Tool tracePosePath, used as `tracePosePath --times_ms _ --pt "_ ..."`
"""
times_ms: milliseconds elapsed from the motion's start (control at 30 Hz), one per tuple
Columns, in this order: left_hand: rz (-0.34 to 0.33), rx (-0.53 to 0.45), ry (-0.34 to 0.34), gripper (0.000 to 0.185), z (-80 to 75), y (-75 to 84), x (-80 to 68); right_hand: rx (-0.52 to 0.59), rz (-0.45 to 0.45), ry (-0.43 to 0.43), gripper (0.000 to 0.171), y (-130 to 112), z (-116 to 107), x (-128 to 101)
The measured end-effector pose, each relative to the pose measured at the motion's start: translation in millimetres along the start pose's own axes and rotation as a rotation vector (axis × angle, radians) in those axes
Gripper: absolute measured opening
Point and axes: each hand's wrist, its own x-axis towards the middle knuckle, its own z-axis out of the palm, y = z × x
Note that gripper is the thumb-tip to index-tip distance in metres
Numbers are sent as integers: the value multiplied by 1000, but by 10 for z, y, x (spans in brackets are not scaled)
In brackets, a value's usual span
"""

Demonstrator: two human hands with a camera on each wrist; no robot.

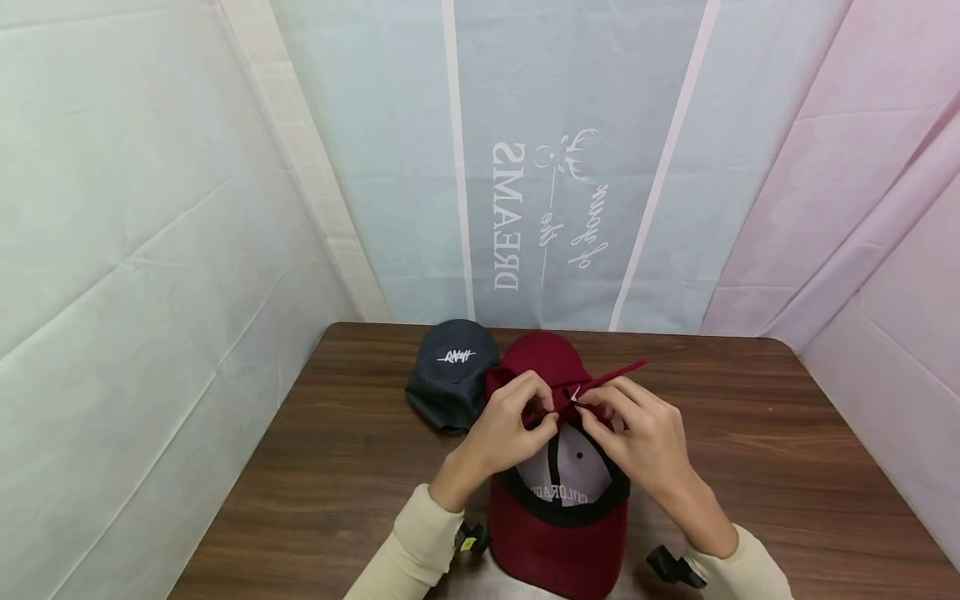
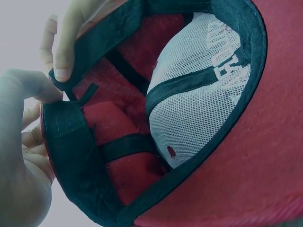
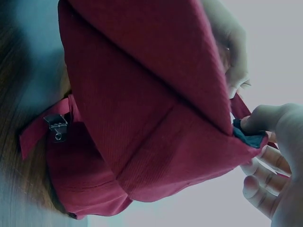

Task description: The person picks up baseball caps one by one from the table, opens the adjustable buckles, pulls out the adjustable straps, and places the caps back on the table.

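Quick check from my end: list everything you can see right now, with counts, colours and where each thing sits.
red cap: one, dark red with black inner band and white mesh lining, upside down at the table's near edge, held at its back strap.
metal buckle: one, silver, on the red strap between the hands.
dark cap: one, navy with white logo, behind and left of the red cap.
table: one, dark brown wood.
backdrop: pale printed sheets around the table.
left hand: grips the strap's left end.
right hand: pinches the strap by the buckle.
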Motion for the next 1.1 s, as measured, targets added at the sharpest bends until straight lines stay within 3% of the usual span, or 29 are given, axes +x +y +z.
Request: tracePosePath --times_ms 667,1100 --pt "-25 -5 48 26 -92 -60 -73 -6 12 47 30 -18 25 11" --pt "17 23 -7 23 -54 -28 -18 32 4 23 15 -41 49 17"
